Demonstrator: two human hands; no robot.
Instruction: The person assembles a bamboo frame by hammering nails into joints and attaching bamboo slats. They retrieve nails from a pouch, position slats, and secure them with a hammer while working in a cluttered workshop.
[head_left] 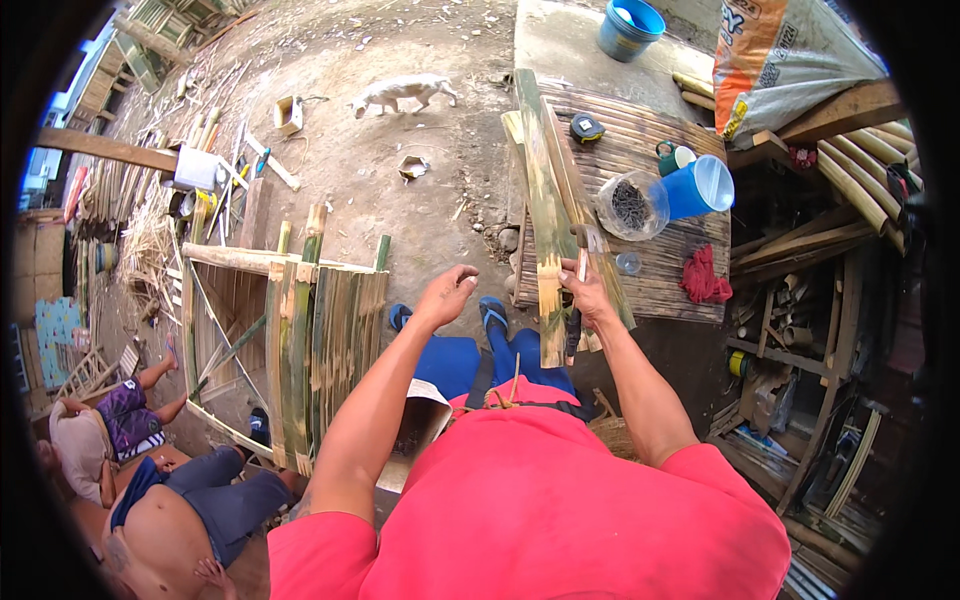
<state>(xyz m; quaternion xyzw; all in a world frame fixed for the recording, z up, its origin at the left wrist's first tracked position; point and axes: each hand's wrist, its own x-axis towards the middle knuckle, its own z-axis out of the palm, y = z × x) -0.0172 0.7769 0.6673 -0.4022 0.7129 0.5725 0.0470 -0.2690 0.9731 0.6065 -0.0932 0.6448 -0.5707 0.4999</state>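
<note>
My right hand point(590, 298) is closed round a hammer point(573, 335), its dark grip pointing toward me and its head at the far end. The hammer lies over split bamboo slats point(552, 225), which rest on the edge of the bamboo-topped table point(660, 135) and jut out toward me. My left hand point(448, 297) is in the air left of the slats, fingers curled together. Whatever is between its fingertips is too small to make out. Right of the slats stands a clear tub of dark nails point(630, 205), beside a blue plastic container point(697, 188).
A bamboo frame with upright slats point(325, 350) stands at my left. On the table are a tape measure point(587, 127) and a red cloth point(706, 275). Two people point(165, 510) are at lower left. A white animal point(405, 93) walks on the dirt ground ahead.
</note>
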